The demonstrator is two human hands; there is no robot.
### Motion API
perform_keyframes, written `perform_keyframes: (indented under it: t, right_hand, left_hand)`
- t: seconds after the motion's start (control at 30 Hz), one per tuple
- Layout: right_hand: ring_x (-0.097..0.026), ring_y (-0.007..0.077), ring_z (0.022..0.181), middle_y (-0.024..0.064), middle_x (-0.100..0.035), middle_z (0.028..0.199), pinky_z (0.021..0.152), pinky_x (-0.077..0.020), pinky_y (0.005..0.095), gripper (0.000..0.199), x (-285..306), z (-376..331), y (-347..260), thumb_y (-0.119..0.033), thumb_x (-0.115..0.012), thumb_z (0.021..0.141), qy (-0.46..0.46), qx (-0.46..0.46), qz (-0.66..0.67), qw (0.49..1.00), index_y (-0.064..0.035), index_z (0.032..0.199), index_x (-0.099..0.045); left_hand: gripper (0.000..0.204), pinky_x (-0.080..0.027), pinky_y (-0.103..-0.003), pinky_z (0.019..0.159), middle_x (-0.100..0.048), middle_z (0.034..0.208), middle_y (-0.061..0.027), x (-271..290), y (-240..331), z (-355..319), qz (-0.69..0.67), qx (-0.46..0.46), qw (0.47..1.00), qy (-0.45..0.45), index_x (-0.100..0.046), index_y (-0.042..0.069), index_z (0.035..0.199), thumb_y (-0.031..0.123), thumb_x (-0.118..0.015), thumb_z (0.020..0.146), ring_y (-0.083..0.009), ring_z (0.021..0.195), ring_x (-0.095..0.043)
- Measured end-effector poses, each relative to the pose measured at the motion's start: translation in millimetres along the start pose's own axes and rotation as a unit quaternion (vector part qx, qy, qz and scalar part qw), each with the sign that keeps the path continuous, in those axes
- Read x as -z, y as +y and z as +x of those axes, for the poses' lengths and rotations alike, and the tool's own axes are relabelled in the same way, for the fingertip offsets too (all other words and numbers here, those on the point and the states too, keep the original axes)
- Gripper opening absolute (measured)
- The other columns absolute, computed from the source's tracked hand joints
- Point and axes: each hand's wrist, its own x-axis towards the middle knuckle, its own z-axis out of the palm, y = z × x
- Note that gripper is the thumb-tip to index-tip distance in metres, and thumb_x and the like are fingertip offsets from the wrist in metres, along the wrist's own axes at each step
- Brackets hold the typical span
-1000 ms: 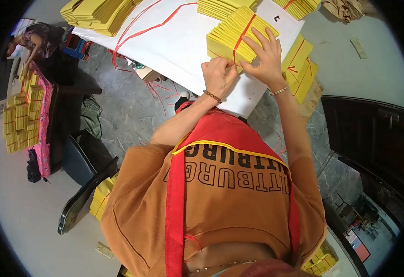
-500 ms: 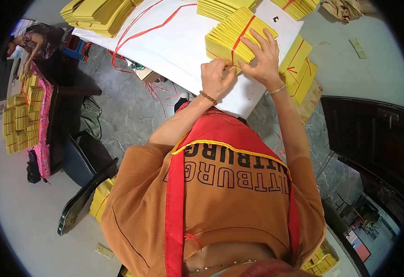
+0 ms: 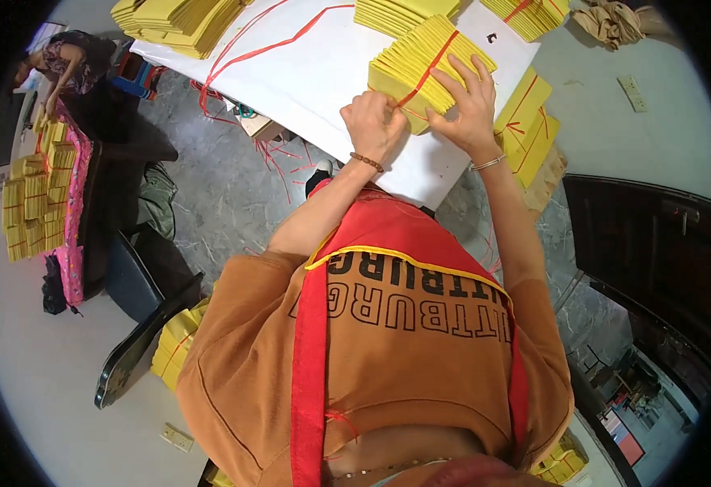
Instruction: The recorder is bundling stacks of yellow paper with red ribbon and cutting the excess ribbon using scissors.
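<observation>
Both hands have hardly moved since a moment ago; the left hand (image 3: 376, 122) has slid just a little lower along the near edge of the yellow paper bundle (image 3: 428, 71), and the right hand (image 3: 471, 105) stays on top of it.

The left hand is curled tight, pinching the red string (image 3: 427, 73) where it comes down over the bundle's near side. The right hand lies flat with its fingers spread wide, pressing on the stack. It grips nothing; it just holds the stack down. The string runs across the top of the bundle, from the far edge to the pinching fingers.

The bundle sits on the white table (image 3: 307, 77), close to the near edge, right in front of the person. Because so little has changed, it looks like the string is being pulled snug or knotted, and the stack is being kept from sliding.

More yellow stacks (image 3: 178, 20) lie at the far left of the table, with loose red strings (image 3: 250, 49) trailing across the white top. Tied yellow bundles (image 3: 530, 122) sit just to the right of the table. Far off on the left, another person (image 3: 67, 65) sits beside more yellow packs (image 3: 35, 207).
</observation>
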Motion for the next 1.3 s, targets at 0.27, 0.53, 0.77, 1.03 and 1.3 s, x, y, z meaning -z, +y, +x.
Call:
perform_keyframes:
  t: [0.27, 0.53, 0.77, 1.03, 1.3]
  right_hand:
    - [-0.032, 0.029, 0.119, 0.0012, -0.044, 0.122, 0.094, -0.0201, 0.0562, 0.043, -4.4, -18.5, -16.5, -0.027, -0.068, 0.06, 0.077, -0.015, -0.052, 0.996, -0.0237, 0.103, -0.058]
    - [-0.033, 0.0221, 0.115, -0.0049, -0.042, 0.123, 0.097, -0.0118, 0.0543, 0.028, -13.3, -35.6, -50.6, -0.025, -0.065, 0.068, 0.107, 0.062, -0.211, 0.97, -0.0334, 0.094, -0.057]
    - [-0.03, 0.0247, 0.119, -0.0045, -0.039, 0.127, 0.095, -0.0065, 0.0615, 0.011, -39.2, -41.8, -40.8, -0.026, -0.06, 0.072, 0.075, -0.007, -0.266, 0.961, -0.0321, 0.082, -0.061]
    - [-0.031, 0.024, 0.118, -0.0053, -0.042, 0.125, 0.094, -0.0062, 0.0634, 0.004, -45.6, -40.3, -44.7, -0.024, -0.06, 0.072, 0.072, -0.012, -0.242, 0.968, -0.026, 0.069, -0.059]
    - [-0.03, 0.0217, 0.119, -0.0084, -0.043, 0.124, 0.097, -0.0045, 0.0626, 0.007, -48.0, -41.1, -43.5, -0.022, -0.061, 0.071, 0.09, -0.013, -0.201, 0.975, -0.0229, 0.066, -0.057]
  left_hand:
    - [0.012, -0.042, -0.035, 0.067, -0.059, 0.075, -0.0062, 4.9, -6.1, -4.4, -0.095, 0.05, 0.994, -0.033, -0.055, 0.006, 0.076, 0.007, -0.062, 0.067, -0.024, 0.072, -0.056]
    - [0.012, -0.046, -0.03, 0.065, -0.06, 0.074, -0.0076, 5.7, -14.8, -4.4, -0.178, 0.12, 0.973, -0.083, -0.056, 0.002, 0.079, 0.008, -0.063, 0.071, -0.0188, 0.069, -0.056]
    - [0.01, -0.045, -0.025, 0.064, -0.06, 0.072, -0.0046, 7.1, -12.9, -0.3, -0.203, 0.127, 0.965, -0.107, -0.057, 0.001, 0.079, 0.007, -0.062, 0.073, -0.0111, 0.066, -0.053]
    - [0.01, -0.046, -0.029, 0.057, -0.06, 0.068, -0.01, 14.3, -6.9, 3.2, -0.11, 0.039, 0.989, -0.086, -0.055, 0.001, 0.071, 0.007, -0.062, 0.066, -0.0207, 0.06, -0.058]
    - [0.011, -0.048, -0.029, 0.056, -0.06, 0.063, -0.0107, 10.6, 0.7, 6.9, -0.066, 0.081, 0.993, -0.059, -0.056, 0.0, 0.068, 0.008, -0.061, 0.063, -0.0198, 0.057, -0.06]
